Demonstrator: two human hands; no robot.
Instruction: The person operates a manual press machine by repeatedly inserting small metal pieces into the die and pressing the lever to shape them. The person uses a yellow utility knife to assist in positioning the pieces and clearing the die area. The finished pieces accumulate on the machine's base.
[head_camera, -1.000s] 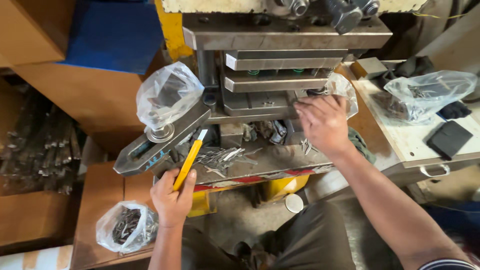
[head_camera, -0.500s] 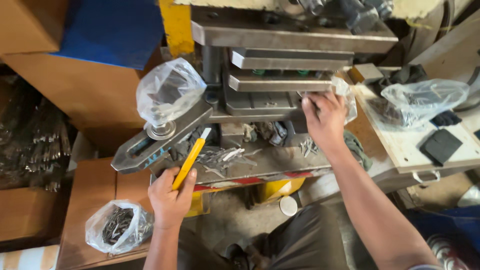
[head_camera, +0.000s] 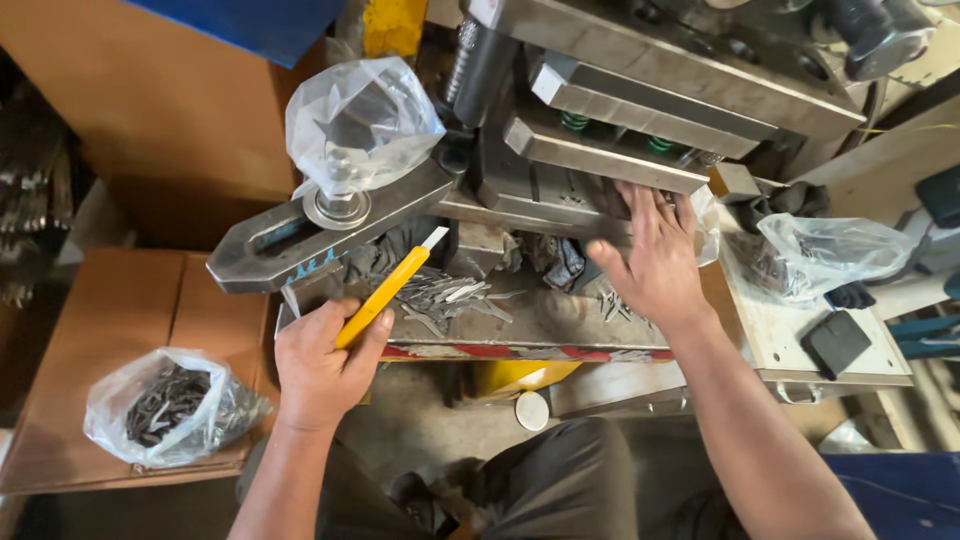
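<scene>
The left hand (head_camera: 325, 365) is closed round the near end of a long yellow plastic stick w/ a white tip (head_camera: 388, 288), held slanting up and to the right. The tip is set just above a loose pile of thin grey metal strips (head_camera: 445, 295) lying on the worn steel bed of the press (head_camera: 540, 320), right of the hand and a little farther off.

The right hand (head_camera: 655, 260) is laid open, fingers spread flat, nothing gripped; its fingertips are reached into the gap under the stacked grey steel die plates (head_camera: 610, 150), w/ a few small metal pieces just beside the palm.

Step in hand, as judged: parts are being tended at the die w/ the right hand while the stick is kept at the strip pile. The next move would call for a careful withdrawal of the fingers from under the plates, and a short sweep of the stick tip.

Farther out: a slotted steel clamp bar (head_camera: 300, 235) w/ a clear bag-covered bolt (head_camera: 355, 125), far left; a clear plastic bag of dark metal bits (head_camera: 170, 405) on the brown table (head_camera: 90, 300), near left; another clear bag (head_camera: 825, 255), right.
</scene>
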